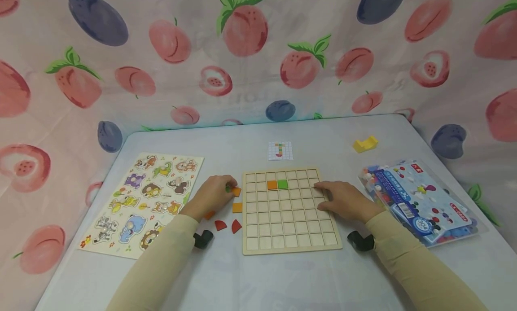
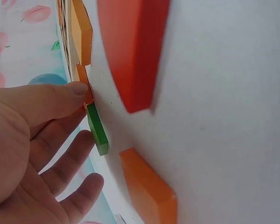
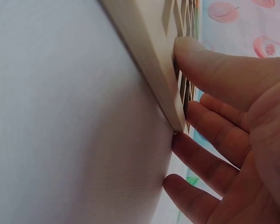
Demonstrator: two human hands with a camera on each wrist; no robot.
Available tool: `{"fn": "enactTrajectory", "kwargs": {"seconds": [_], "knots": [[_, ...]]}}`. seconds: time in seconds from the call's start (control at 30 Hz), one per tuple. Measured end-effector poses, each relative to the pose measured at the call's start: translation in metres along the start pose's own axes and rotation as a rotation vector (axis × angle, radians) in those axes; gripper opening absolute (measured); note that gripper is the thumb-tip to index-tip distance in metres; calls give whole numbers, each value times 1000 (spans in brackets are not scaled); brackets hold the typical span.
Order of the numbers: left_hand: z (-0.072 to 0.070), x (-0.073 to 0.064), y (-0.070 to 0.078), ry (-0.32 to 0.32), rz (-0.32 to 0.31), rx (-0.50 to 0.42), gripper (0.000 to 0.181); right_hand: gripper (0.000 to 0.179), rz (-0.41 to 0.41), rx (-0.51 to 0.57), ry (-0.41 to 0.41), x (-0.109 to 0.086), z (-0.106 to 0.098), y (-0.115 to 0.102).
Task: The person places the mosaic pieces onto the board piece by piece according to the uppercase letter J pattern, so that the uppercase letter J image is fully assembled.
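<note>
At the left side of a wooden grid board point(image 1: 292, 249), my left hand point(image 1: 212, 195) pinches a small orange square block point(image 1: 236, 192) between thumb and index finger. Touching that block is a green block point(image 2: 98, 129), partly hidden by the fingers in the head view. Another orange square point(image 1: 237, 208) lies closer to me, near the board's edge. Two red quarter-circle pieces point(image 1: 220, 225) and a further orange piece point(image 1: 209, 215) are below the hand. One orange and one green square point(image 1: 282, 184) sit side by side in the grid. My right hand point(image 1: 341, 198) rests on the board's right edge, fingers relaxed.
Behind the board lies a small pattern card point(image 1: 280, 151). An animal puzzle board point(image 1: 141, 199) is on the left. To the right stands a clear plastic box point(image 1: 428, 203) of colourful parts, with a yellow curved block point(image 1: 365, 144) behind it.
</note>
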State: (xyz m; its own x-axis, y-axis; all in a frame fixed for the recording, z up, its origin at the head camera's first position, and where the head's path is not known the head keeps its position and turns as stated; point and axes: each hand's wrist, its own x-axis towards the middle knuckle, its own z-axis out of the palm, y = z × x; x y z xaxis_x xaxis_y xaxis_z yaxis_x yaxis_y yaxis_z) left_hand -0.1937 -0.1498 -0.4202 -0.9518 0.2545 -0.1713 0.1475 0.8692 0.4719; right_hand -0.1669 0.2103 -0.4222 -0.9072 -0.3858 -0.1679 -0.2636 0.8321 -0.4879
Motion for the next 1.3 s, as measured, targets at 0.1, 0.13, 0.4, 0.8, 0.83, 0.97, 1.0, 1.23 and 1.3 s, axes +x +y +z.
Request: {"fn": "enactTrajectory", "kwargs": {"seconds": [0.1,0.13,0.4,0.8,0.83,0.97,1.0,1.23,1.3], "knots": [[0,0,-1,0,2,4,27,60,-1,-1,-1,0,0,0],[1,0,-1,0,0,3,26,60,-1,-1,-1,0,0,0],[1,0,1,4,-19,9,27,60,-3,-5,5,0,1,1],[3,2,-1,11,-19,3,27,61,7,-4,-1,1,0,0],[3,2,-1,10,-20,1,27,61,9,-3,-2,1,0,1],[4,2,-2,6,-26,0,27,61,15,-2,-7,2,1,1],[4,3,-2,5,-27,-3,27,61,16,-2,-7,2,1,1],[4,4,-1,2,-38,-7,27,61,20,7,-9,1,-1,-1],[4,4,-1,1,-37,-4,27,61,21,8,-10,1,-1,-1]]}}
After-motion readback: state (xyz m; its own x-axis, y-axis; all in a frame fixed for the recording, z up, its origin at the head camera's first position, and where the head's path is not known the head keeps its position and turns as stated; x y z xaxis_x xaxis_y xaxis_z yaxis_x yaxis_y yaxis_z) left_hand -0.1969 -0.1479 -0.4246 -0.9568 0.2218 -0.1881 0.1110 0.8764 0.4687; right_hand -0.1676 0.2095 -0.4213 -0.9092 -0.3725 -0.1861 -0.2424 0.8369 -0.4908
